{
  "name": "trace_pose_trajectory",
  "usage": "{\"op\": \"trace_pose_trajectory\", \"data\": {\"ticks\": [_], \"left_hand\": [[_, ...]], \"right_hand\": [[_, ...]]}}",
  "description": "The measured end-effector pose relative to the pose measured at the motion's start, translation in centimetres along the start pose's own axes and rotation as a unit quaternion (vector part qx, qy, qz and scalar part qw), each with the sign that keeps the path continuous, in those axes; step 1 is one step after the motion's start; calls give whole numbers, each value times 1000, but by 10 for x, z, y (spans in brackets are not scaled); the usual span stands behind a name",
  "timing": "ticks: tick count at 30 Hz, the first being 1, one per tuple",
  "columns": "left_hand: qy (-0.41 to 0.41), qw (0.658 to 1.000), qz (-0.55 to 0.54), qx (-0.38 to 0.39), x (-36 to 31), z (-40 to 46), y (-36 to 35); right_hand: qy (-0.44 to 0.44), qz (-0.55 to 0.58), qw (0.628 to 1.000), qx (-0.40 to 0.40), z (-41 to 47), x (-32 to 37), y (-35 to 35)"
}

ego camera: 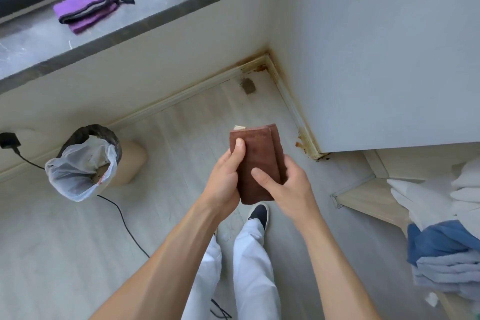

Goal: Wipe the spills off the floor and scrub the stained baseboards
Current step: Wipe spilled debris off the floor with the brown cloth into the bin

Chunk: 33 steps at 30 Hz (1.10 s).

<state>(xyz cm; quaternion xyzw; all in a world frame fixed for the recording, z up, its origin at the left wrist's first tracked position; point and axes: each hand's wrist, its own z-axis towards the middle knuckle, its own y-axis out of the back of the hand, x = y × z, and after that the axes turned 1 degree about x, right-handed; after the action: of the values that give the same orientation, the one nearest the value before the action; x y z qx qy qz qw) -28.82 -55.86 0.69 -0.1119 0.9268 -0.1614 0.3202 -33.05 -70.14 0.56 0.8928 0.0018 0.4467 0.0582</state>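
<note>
I hold a folded brown cloth [259, 161] upright in front of me with both hands. My left hand [224, 179] grips its left edge with the thumb on top. My right hand [283, 184] wraps its right side, thumb across the front. Beyond it, the white baseboard [288, 101] along the right wall shows brown and orange stains, worst in the far corner [261, 67] and near the wall's end [302, 143]. A grey-brown spill [248, 85] lies on the pale wood floor near that corner.
A bin lined with a white bag [83, 166] stands at left, with a black cable [122, 221] trailing across the floor. A purple cloth [87, 5] lies on the grey window sill [145, 18]. Folded white and blue linens [446, 236] are stacked at right.
</note>
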Motion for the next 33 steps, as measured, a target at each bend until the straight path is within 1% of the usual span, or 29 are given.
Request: {"op": "trace_pose_trajectory", "data": {"ticks": [3, 6, 9, 10, 14, 19, 21, 23, 25, 27, 31, 33], "left_hand": [[-10, 1000, 0, -21, 18, 24, 0], [3, 1000, -5, -10, 37, 45, 3], [16, 1000, -6, 13, 59, 69, 14], [19, 1000, -4, 15, 67, 80, 20], [13, 1000, -7, 2, 107, 126, 52], [20, 1000, 2, 10, 162, 195, 111], [43, 998, 18, 38, 176, 223, 135], [65, 992, 75, 81, 185, 253, 159], [87, 976, 149, 133, 192, 280, 178], [111, 954, 222, 170, 200, 308, 190], [161, 897, 348, 220, 211, 362, 197], [177, 858, 412, 250, 219, 382, 193]], "right_hand": [[-14, 16, 1000, -22, 11, -29, 12], [-50, 75, 996, 7, 23, -57, 19], [-74, 105, 991, 36, 39, -89, 19], [-74, 101, 991, 37, 46, -102, 18], [-43, 23, 999, 11, 76, -154, 16], [-26, -55, 998, -25, 122, -229, 13], [-22, -78, 997, -20, 142, -257, 15], [-26, -71, 997, 2, 164, -285, 18], [-34, -52, 998, 29, 183, -308, 20], [-40, -33, 998, 35, 203, -333, 21], [-49, -5, 999, 0, 241, -384, 18], [-44, -11, 999, -18, 255, -405, 15]]}}
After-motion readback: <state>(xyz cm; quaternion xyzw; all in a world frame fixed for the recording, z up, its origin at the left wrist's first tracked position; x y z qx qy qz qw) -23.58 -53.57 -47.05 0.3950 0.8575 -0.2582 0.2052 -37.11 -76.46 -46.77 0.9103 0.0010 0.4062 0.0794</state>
